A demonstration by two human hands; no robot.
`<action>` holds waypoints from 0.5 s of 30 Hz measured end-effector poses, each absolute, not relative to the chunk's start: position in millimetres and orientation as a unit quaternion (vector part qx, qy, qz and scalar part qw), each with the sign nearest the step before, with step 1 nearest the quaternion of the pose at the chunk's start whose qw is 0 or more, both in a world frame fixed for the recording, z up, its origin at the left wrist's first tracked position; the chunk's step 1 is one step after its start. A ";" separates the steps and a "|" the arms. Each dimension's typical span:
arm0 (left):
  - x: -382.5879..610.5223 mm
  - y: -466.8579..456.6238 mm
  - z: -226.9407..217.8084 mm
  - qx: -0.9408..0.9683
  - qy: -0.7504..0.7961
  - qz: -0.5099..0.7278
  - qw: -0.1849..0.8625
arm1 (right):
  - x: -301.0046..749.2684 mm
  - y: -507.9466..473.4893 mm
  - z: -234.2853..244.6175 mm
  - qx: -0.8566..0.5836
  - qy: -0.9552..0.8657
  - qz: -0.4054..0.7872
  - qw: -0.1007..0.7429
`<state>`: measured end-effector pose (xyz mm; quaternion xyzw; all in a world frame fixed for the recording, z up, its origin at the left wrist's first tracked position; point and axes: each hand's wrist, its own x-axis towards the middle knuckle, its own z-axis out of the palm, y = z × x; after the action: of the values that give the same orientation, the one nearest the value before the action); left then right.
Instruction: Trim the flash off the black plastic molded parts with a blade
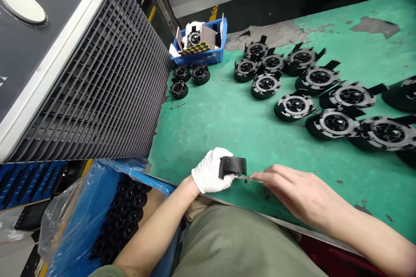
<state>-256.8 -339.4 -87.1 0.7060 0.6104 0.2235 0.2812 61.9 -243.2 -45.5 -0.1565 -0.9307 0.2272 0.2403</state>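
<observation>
In a white glove, my left hand grips a round black plastic housing turned on its side, just above the front of the green bench. My bare right hand is at the housing's right, its fingers pressed together. A thin, pale, narrow piece runs between those fingertips and the housing's lower edge; its kind cannot be made out. A small dark shape lies under the right fingers, partly hidden and blurred.
Several black and silver round assemblies stand on the green bench at the right. Smaller black rings sit by a blue bin. A grey grilled machine borders the left. Below it, a plastic-lined blue box holds black parts.
</observation>
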 end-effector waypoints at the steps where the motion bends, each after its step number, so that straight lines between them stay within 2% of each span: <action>1: -258.0 -339.0 -86.5 0.710 0.609 0.222 0.276 | 62.4 -241.8 -46.4 -0.178 -0.923 0.239 0.243; 6: -258.2 -338.3 -86.6 0.724 0.613 0.206 0.240 | 51.7 -240.6 -53.3 -0.220 -0.917 0.227 0.241; 15: -256.7 -337.8 -93.3 0.742 0.608 0.192 0.204 | 41.4 -237.7 -56.0 -0.193 -0.942 0.171 0.216</action>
<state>-256.7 -337.8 -93.3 0.7424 0.6083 0.1923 0.2044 41.4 -237.7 -56.0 -0.1930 -0.9418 0.1707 0.2158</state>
